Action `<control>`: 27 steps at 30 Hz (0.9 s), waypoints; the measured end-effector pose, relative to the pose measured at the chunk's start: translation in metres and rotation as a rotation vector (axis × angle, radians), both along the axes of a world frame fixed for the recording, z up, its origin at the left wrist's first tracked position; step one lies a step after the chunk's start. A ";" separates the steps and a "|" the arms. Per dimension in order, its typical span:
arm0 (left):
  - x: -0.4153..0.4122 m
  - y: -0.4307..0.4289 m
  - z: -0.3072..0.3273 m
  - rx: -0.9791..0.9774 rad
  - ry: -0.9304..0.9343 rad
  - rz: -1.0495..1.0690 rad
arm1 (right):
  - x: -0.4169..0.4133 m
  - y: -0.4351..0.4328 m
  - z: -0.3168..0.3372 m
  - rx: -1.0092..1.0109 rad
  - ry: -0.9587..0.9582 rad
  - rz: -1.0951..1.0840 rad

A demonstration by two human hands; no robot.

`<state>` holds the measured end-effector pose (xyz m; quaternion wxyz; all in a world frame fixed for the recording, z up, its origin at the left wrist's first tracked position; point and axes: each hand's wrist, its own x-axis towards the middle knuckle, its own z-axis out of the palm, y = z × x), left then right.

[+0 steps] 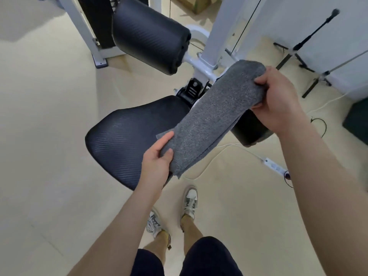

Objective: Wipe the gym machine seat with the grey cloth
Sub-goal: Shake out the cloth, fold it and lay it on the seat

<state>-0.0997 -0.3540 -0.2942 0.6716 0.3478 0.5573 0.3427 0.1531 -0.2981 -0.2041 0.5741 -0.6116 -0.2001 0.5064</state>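
My left hand point(157, 162) is reaching forward, thumb on top and fingers curled under, pinching the near end of the grey cloth point(207, 120). The cloth is stretching up and away over the black seat point(129, 136), above its right edge. My right hand point(278, 100) is gripping the far end, fingers wrapped tightly round the bunched fold, wrist bent inward.

One grey cloth point(211, 120), one black seat point(127, 136), two black roller pads point(147, 34), two hands point(157, 164), two sneakers point(190, 200), two tripod stands point(298, 46), one white power strip point(275, 167), one cardboard box point(196, 4).
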 end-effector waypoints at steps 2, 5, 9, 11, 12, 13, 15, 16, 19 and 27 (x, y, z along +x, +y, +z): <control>0.026 0.001 0.006 0.012 -0.018 -0.036 | 0.030 0.004 0.004 0.001 -0.010 -0.094; 0.061 0.004 0.008 0.087 0.029 -0.125 | 0.077 0.004 -0.001 -0.098 -0.071 -0.294; 0.096 0.009 0.003 0.070 0.095 -0.247 | 0.102 0.001 -0.016 -0.314 -0.348 -0.328; 0.104 0.011 -0.001 0.106 0.283 -0.329 | 0.102 -0.005 -0.028 -0.509 -0.673 -0.213; 0.108 0.011 -0.003 0.161 0.395 -0.358 | 0.098 -0.009 -0.029 -0.564 -0.840 -0.140; 0.112 0.010 -0.002 0.221 0.459 -0.380 | 0.093 -0.012 -0.032 -0.546 -0.959 -0.055; 0.126 0.008 0.005 0.309 0.431 -0.417 | 0.079 -0.019 -0.036 -0.399 -1.046 0.173; 0.135 0.009 0.009 0.295 0.352 -0.424 | 0.073 -0.021 -0.039 -0.364 -1.097 0.299; 0.165 0.018 0.026 0.128 0.134 -0.367 | 0.065 -0.026 -0.054 -0.388 -1.318 0.500; 0.130 0.025 0.065 0.074 0.191 -0.326 | 0.054 -0.039 -0.045 -0.328 -1.321 0.391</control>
